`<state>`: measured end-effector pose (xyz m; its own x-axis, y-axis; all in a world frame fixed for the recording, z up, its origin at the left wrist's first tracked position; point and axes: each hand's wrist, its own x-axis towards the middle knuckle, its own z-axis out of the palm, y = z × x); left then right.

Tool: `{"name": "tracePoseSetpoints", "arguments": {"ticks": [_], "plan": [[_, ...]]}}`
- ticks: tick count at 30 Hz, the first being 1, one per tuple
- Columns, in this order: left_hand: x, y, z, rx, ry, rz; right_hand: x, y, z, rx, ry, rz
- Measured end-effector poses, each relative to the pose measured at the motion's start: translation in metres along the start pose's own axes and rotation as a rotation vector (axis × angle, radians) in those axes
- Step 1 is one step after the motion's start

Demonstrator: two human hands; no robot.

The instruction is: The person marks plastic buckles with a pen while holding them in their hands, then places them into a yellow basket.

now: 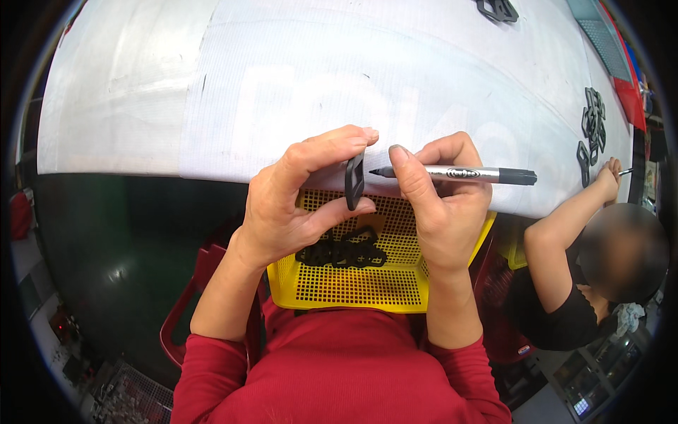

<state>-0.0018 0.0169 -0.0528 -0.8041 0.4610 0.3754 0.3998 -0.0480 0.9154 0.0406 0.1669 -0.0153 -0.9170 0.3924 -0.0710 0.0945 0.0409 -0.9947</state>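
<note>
Between thumb and fingers my left hand (pixel 289 187) grips a small black plastic frame-shaped part (pixel 354 181), held upright and edge-on above the table's near edge. A silver marker pen (pixel 452 173) with a black end lies in the grip of my right hand (pixel 448 205), its dark tip pointing left. That tip is just short of the black part; whether it touches, I cannot tell. Below both hands, a yellow perforated basket (pixel 353 300) rests at my lap. Several similar black parts (pixel 346 251) lie inside it, partly hidden by my left hand.
A white-covered table (pixel 282 71) spreads ahead. A pile of black parts (pixel 593 127) lies at its right side, more black parts (pixel 498 10) at the far edge. At right sits another person (pixel 558 283), one hand on the table holding a pen. A red chair (pixel 191 304) is beside me.
</note>
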Motion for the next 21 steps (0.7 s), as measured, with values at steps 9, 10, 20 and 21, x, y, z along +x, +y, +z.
{"name": "tracePoseSetpoints", "arguments": {"ticks": [9,10,20,21], "plan": [[-0.001,-0.001,0.001,-0.005,0.017,0.013,0.004,0.015,0.010,-0.006,0.081,-0.218],[-0.001,-0.002,0.001,-0.008,0.016,0.017,0.004,0.015,0.010,-0.029,0.087,-0.234],[-0.001,-0.004,0.002,-0.010,0.034,0.039,0.004,0.014,0.012,-0.089,0.087,-0.259],[-0.001,-0.004,0.002,-0.013,0.036,0.036,0.004,0.013,0.012,-0.101,0.090,-0.268]]}}
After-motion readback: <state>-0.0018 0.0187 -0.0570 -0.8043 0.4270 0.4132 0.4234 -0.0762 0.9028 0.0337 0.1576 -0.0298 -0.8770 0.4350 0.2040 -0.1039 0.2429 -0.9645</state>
